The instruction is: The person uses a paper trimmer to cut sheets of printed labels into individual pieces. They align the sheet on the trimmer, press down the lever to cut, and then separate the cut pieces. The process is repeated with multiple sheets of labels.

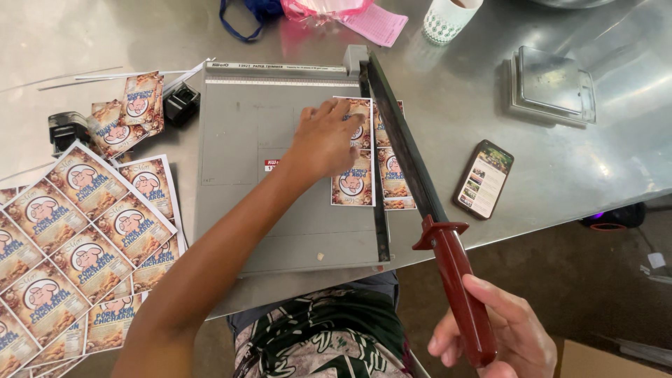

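A person's left hand (pixel 325 140) reaches forward across the grey paper trimmer (pixel 280 175), arm outstretched from the lower left, palm down and fingers spread, pressing a strip of printed labels (pixel 353 175) flat against the board beside the cutting edge. A second strip of labels (pixel 392 168) lies just past that edge, partly under the raised blade arm (pixel 406 147). The right hand (pixel 500 329), low in the frame, curls loosely around the dark red handle (pixel 462 287) of the blade, thumb on top and fingers wrapped beneath, holding the arm lifted at a slant above the board.

The trimmer sits on a brushed metal table (pixel 455 105). To the left, uncut sheets of the same labels (pixel 77 238) fan out in a pile, with a small heap of cut labels (pixel 129 112) and thin paper offcuts (pixel 84 75) near two black stamp-like objects (pixel 182 103). To the right lie a smartphone (pixel 484 179) with its screen lit and a small metal scale (pixel 553 87). A patterned cup (pixel 448 17) and a pink paper (pixel 374 24) stand at the far edge. Beyond the table's rim shows a dull concrete floor (pixel 560 280).
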